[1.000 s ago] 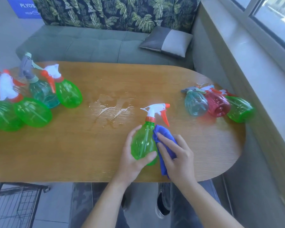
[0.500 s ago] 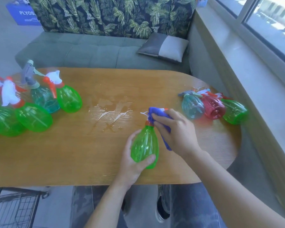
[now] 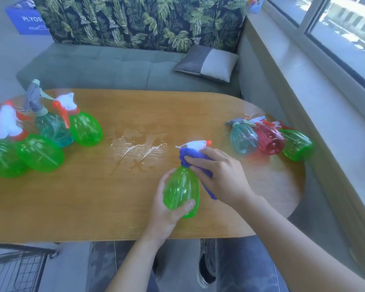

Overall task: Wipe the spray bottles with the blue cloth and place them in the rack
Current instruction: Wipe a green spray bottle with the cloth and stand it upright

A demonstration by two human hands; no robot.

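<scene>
A green spray bottle with a white and orange trigger head stands near the front edge of the wooden table. My left hand grips its body from the left and below. My right hand holds the blue cloth wrapped round the bottle's neck, just under the trigger head. Several more spray bottles, green and teal, lie in a group at the table's left. Three others, teal, red and green, lie at the right end. A black wire rack shows below the table's front left.
A patch of spilled water glistens mid-table, just left of the held bottle. A grey sofa with a cushion runs behind the table. A window ledge borders the right side.
My right hand has slid the blue cloth up from the bottle's body to its neck and trigger head. My left hand has kept its grip on the bottle.
</scene>
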